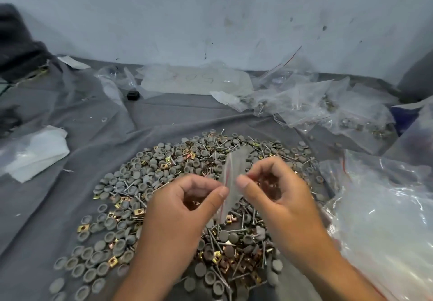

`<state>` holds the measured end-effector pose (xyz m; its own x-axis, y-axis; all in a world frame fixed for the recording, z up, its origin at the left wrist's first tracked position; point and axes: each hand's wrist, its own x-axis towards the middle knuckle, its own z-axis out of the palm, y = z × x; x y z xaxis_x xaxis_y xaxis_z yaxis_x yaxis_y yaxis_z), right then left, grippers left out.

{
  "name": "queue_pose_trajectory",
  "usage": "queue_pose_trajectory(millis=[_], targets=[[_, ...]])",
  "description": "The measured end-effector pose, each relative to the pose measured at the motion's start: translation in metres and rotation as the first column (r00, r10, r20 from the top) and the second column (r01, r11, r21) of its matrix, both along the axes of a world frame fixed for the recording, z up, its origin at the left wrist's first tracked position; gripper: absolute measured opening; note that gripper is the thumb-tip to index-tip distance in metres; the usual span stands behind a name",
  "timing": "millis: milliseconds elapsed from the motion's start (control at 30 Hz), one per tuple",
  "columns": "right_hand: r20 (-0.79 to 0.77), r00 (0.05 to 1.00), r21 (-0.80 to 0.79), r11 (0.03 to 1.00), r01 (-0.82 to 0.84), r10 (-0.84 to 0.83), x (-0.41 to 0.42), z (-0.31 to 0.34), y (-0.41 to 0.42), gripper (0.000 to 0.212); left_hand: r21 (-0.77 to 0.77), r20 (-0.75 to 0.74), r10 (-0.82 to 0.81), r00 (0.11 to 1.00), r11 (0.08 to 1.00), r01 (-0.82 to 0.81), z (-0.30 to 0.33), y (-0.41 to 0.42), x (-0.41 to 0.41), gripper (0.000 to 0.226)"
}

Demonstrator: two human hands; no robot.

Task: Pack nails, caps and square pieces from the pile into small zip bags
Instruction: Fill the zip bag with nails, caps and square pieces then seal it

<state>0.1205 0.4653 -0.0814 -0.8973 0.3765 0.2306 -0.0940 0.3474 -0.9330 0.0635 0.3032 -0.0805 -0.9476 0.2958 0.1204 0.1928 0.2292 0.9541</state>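
Both hands are up over the pile (178, 207), holding one small zip bag (230, 179) between them. Left hand (187, 204) pinches the bag's left edge with thumb and curled fingers; right hand (274, 190) pinches the right edge the same way. The bag is clear with a red zip line, stands roughly upright and is blurred — cannot tell if it holds anything or whether its mouth is apart.

The pile sits on grey cloth (70, 207) right under the hands: grey round caps (112, 225), steel nails (218, 237) and brass-coloured square pieces (83, 228), all mixed. Caps thin out toward the near-left edge, nails are densest near centre.

Right side, just beside the pile: a large clear plastic bag (386, 218), red stripe near its top. Far right, near the wall (210, 8): a heap of small filled bags (328, 108) — contents too small to make out. Behind the pile, a flat clear bag with red writing (194, 80), a small black object (133, 95) to its left. Left edge: a crumpled white plastic sheet (35, 153). Dark fabric (16, 43) in the far-left corner.
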Motion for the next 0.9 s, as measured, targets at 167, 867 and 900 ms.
queue_pose_trajectory(millis=[167, 867, 900], targets=[[0.001, 0.989, -0.133, 0.981, -0.144, 0.145, -0.003, -0.003, -0.019, 0.019, -0.097, -0.263, -0.006, 0.965, 0.995, -0.020, -0.004, 0.002, 0.005, 0.008], [0.471, 0.864, 0.643, 0.602, -0.474, 0.178, 0.000, -0.040, 0.015, 0.025, -0.155, -0.712, 0.216, 0.669, 0.880, -0.449, -0.003, -0.029, -0.022, 0.018], [0.464, 0.866, 0.653, 0.590, -0.475, 0.183, 0.000, -0.042, 0.013, 0.024, -0.199, -0.717, 0.177, 0.674, 0.875, -0.441, -0.004, -0.029, -0.023, 0.019]])
